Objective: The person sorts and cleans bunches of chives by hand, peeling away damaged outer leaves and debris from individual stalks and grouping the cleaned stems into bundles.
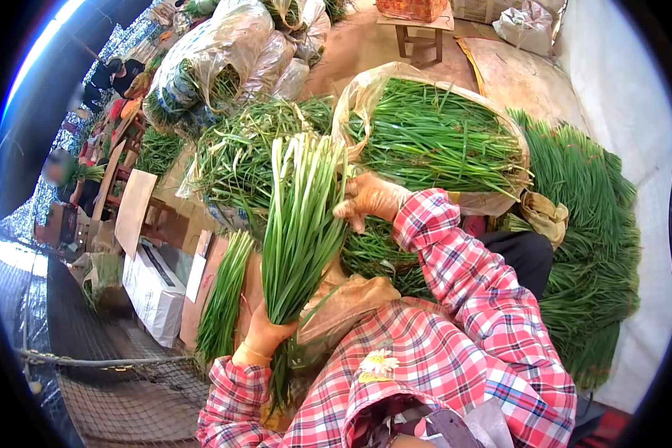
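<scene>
My left hand [267, 336], in a tan-orange glove, is closed round the leafy lower part of a big bunch of garlic chives [299, 231]. The bunch stands nearly upright, with its pale stem ends at the top and green leaf tips hanging below my fist. Beside the stems, at the bunch's right edge, is my right hand [375, 200], also gloved. Its fingers are curled in, and what they pinch, if anything, is too small to make out. A smaller bunch of chives [224, 295] lies on a board just left of the held one.
An open sack of chives [440, 138] lies ahead, with a loose heap of chives [257, 153] to its left. Stacked bundles [582, 224] line the right side. A white box [153, 291] and netting [134, 396] are at left. Farther back left, a person [82, 183] handles greens.
</scene>
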`<act>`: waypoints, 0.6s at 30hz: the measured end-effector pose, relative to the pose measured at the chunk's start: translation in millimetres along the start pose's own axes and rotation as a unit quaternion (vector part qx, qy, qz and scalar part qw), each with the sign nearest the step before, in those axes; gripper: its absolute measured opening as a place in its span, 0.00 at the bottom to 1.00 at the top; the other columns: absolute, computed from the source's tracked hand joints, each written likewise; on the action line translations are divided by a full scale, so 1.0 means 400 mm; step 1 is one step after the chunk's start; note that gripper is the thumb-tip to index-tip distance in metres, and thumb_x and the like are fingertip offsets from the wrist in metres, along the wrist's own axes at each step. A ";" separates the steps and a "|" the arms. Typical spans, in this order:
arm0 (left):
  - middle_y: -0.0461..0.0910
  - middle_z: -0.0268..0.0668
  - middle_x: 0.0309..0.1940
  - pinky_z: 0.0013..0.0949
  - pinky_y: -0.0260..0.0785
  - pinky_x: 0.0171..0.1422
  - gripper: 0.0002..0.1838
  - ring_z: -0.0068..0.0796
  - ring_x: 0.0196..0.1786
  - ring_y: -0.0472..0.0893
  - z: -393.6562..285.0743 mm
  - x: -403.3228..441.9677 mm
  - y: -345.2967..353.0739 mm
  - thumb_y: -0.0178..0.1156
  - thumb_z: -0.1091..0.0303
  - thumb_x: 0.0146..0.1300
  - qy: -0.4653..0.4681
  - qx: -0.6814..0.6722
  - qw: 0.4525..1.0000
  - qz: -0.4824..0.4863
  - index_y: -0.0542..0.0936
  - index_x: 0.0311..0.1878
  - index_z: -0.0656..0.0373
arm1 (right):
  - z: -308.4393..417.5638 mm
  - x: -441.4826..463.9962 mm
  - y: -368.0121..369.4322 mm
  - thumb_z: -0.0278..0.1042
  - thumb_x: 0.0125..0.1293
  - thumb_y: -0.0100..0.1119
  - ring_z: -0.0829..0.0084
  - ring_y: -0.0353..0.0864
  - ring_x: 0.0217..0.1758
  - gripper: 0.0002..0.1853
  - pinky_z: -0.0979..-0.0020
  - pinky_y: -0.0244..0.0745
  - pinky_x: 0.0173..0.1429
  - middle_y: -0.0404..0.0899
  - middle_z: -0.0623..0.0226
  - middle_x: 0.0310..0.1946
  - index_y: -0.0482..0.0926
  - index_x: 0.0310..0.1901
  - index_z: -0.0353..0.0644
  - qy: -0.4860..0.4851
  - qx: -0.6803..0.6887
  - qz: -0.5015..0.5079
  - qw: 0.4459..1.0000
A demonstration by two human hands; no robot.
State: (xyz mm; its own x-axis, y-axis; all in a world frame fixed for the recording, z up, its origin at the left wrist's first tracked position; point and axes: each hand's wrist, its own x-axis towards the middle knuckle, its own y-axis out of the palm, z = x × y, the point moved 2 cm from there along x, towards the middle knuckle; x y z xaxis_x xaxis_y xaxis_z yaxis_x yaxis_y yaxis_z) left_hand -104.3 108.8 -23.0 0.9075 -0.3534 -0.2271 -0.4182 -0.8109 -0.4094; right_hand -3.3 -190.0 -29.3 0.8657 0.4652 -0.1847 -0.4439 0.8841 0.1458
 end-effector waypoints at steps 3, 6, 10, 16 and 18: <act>0.78 0.33 0.41 0.27 0.68 0.50 0.25 0.24 0.43 0.76 0.027 -0.017 -0.005 0.65 0.77 0.45 -0.054 -0.084 0.994 0.035 0.73 0.50 0.64 | -0.041 -0.001 0.026 0.33 0.53 0.64 0.74 0.76 0.19 0.18 0.73 0.73 0.33 0.80 0.61 0.23 0.76 0.44 0.31 0.066 -0.089 0.068 0.991; 0.78 0.32 0.42 0.26 0.67 0.51 0.26 0.23 0.44 0.75 0.033 -0.015 0.022 0.66 0.78 0.44 -0.073 -0.154 0.984 0.051 0.73 0.51 0.63 | -0.081 0.002 0.042 0.31 0.56 0.62 0.78 0.74 0.18 0.15 0.77 0.71 0.22 0.80 0.62 0.29 0.76 0.43 0.32 0.008 0.103 -0.031 0.994; 0.77 0.32 0.43 0.27 0.67 0.50 0.26 0.24 0.43 0.75 0.023 -0.009 0.020 0.65 0.78 0.45 -0.059 -0.107 0.991 0.053 0.72 0.51 0.63 | -0.117 0.013 0.056 0.30 0.61 0.55 0.79 0.76 0.19 0.19 0.76 0.78 0.21 0.75 0.69 0.28 0.66 0.54 0.37 0.019 0.374 -0.121 0.919; 0.77 0.33 0.43 0.27 0.67 0.50 0.28 0.24 0.44 0.75 0.110 -0.067 -0.041 0.65 0.79 0.43 -0.019 -0.064 0.998 0.021 0.71 0.52 0.64 | -0.086 -0.077 -0.177 0.28 0.55 0.63 0.74 0.80 0.28 0.08 0.71 0.82 0.34 0.79 0.66 0.27 0.78 0.37 0.36 -0.189 0.515 -0.411 0.728; 0.77 0.34 0.42 0.28 0.67 0.49 0.28 0.24 0.43 0.75 0.088 -0.081 -0.037 0.65 0.79 0.43 -0.043 -0.067 0.997 0.014 0.71 0.52 0.64 | -0.082 -0.100 -0.242 0.29 0.56 0.62 0.73 0.80 0.29 0.11 0.68 0.83 0.37 0.78 0.65 0.28 0.77 0.39 0.35 -0.243 0.446 -0.454 0.732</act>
State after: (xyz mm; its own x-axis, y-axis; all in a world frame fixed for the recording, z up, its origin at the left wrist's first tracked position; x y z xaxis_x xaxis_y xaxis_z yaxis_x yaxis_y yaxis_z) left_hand -128.9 148.8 -40.7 0.8862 -0.3409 -0.3139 -0.4297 -0.8581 -0.2812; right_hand -2.5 -292.5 -67.9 0.7866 -0.5588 -0.2627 0.5048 0.3369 0.7948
